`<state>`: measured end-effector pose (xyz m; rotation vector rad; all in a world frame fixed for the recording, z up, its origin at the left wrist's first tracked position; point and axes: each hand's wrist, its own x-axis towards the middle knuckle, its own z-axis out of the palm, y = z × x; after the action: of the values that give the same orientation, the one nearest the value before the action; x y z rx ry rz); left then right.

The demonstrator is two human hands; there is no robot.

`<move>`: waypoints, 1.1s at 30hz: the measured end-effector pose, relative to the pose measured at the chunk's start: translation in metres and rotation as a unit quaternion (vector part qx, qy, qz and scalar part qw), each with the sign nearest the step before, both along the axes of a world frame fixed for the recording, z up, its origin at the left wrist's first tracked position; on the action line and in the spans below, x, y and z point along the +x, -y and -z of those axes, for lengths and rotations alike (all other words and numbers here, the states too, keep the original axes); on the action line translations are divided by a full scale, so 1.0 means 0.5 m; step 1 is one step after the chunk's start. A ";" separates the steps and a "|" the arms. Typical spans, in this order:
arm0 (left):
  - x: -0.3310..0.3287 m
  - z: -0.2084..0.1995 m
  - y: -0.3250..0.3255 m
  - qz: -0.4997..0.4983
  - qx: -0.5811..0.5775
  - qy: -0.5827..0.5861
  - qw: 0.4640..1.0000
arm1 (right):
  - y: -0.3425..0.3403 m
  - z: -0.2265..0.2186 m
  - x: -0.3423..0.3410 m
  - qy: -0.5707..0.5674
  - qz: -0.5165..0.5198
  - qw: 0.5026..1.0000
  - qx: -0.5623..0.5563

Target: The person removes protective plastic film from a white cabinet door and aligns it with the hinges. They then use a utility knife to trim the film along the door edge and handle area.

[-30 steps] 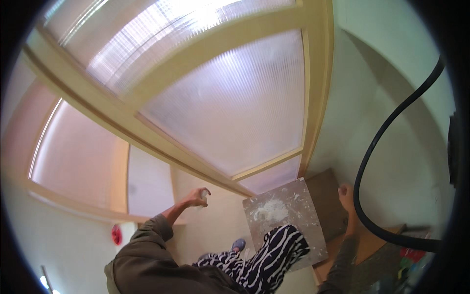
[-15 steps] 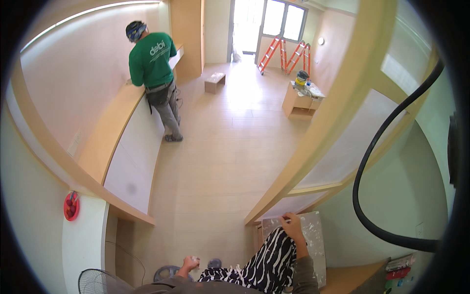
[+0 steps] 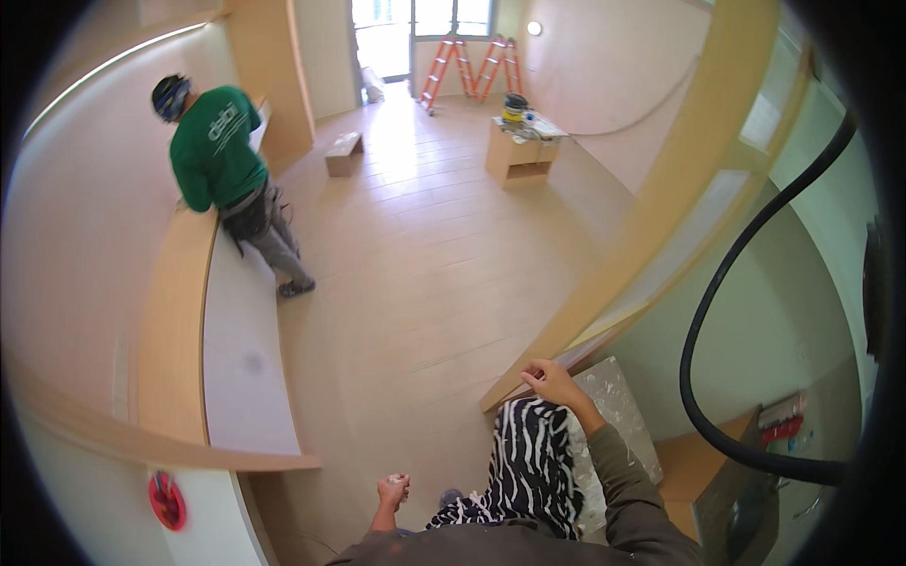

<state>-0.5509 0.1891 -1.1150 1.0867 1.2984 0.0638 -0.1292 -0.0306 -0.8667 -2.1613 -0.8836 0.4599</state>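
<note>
Low in the picture, my left hand (image 3: 394, 491) is closed, its fingers curled around something small and pale that I cannot make out. My right hand (image 3: 554, 382) sits above my knee, fingers bent inward; what they hold, if anything, is hidden. Near its fingertips runs the foot of a light wooden frame (image 3: 566, 330); I cannot tell whether they touch. Black-and-white striped cloth (image 3: 533, 453) covers my legs. Beside my right forearm lies a grey board spattered with white (image 3: 618, 406).
At a long wooden-topped counter (image 3: 175, 321) on the left leans a person in a green shirt (image 3: 219, 146). A red bowl (image 3: 167, 500) rests on a white ledge. Farther off stand a low bench (image 3: 343, 154), a small cabinet (image 3: 519, 156) and orange ladders (image 3: 444, 71). A black hose (image 3: 694, 349) loops down the right.
My view has swung to the right and moved forward, so the room shifts left. Both hands remain closed, and my right forearm shows more fully.
</note>
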 end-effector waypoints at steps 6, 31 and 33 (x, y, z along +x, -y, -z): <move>0.149 -0.041 -0.141 0.078 -0.002 -0.081 0.994 | 0.190 0.277 -0.124 -0.057 0.153 0.971 -0.174; 0.735 0.102 -1.158 0.524 0.351 -0.258 0.732 | -1.331 0.291 1.190 -0.037 0.032 0.986 0.162; 0.917 0.154 -1.280 0.644 0.373 -0.206 0.635 | -1.345 0.370 1.221 -0.056 0.012 0.991 0.118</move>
<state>-0.0923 0.8291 -1.1918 2.6791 0.5239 -0.8478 0.4813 0.6418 -1.0516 -1.9092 -0.8063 0.4359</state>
